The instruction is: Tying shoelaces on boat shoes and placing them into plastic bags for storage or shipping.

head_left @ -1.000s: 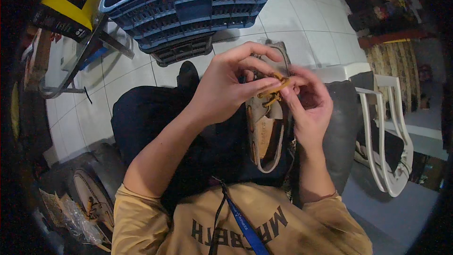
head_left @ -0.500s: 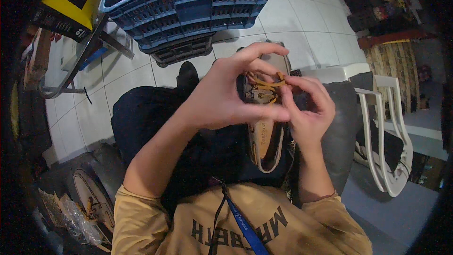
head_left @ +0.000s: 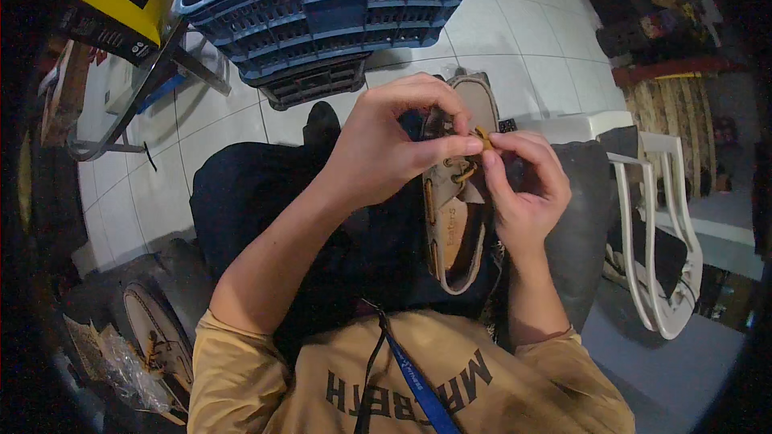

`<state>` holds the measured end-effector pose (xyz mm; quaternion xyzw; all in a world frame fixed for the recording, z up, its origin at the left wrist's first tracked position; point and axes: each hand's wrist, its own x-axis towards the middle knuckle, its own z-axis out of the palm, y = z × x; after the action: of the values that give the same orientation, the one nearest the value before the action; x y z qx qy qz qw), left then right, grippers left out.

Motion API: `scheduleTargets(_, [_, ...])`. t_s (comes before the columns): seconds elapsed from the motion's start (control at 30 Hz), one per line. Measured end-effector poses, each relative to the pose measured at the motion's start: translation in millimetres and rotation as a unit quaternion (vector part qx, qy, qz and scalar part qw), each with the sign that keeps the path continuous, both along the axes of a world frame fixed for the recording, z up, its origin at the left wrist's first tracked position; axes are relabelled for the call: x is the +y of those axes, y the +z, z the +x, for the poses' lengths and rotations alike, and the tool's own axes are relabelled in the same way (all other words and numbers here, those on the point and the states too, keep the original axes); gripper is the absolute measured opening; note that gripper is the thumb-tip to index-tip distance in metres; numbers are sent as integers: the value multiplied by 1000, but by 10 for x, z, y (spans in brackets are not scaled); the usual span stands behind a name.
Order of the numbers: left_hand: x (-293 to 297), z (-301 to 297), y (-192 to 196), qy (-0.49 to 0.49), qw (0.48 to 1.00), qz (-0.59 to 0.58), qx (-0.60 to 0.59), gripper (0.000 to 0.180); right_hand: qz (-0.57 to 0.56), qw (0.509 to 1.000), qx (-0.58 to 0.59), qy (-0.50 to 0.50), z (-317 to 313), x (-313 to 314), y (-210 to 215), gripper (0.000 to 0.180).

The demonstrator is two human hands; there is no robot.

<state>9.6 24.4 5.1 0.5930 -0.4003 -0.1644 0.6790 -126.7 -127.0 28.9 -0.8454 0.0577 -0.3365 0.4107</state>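
Observation:
A tan boat shoe (head_left: 460, 253) rests on my lap, its heel toward me and its toe pointing away. A yellow-brown shoelace (head_left: 483, 138) rises from its eyelets and is pinched between both hands above the shoe. My left hand (head_left: 410, 128) has its thumb and index finger closed on the lace, covering part of the upper. From the right, my right hand (head_left: 527, 177) grips the same lace between thumb and fingertip. Another lace section (head_left: 463, 175) shows at the eyelets. The exact form of the lace between the fingertips is too small to make out.
A blue plastic crate (head_left: 338, 8) with wrapped items stands ahead on a dark crate (head_left: 314, 84). A yellow and black box (head_left: 129, 4) is at far left. Another boat shoe (head_left: 157, 329) lies at lower left beside clear plastic (head_left: 133, 370). A white chair (head_left: 655, 233) stands right.
My left hand's thumb and index finger have come together on the lace. The wide lace loop seen before has shrunk to a small bit between the fingertips.

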Motion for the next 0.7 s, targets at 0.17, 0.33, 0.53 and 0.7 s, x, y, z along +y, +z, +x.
scheduleTargets(0.17, [-22,-7,-22,12,1000,-8,-8,15,1,1000,-1,3,6,-16,-5,19])
scheduleTargets(0.33, [-29,-42,-30,34,999,-14,-20,19,-10,999,-27,16,5,-21,-13,20])
scheduleTargets(0.53, [-16,-26,-2,58,988,-9,-145,22,-64,998,-4,22,-2,-41,37,18])
scheduleTargets(0.7, [-17,-16,-36,28,994,-10,-108,20,66,998,-7,-9,-31,38,-20,20])
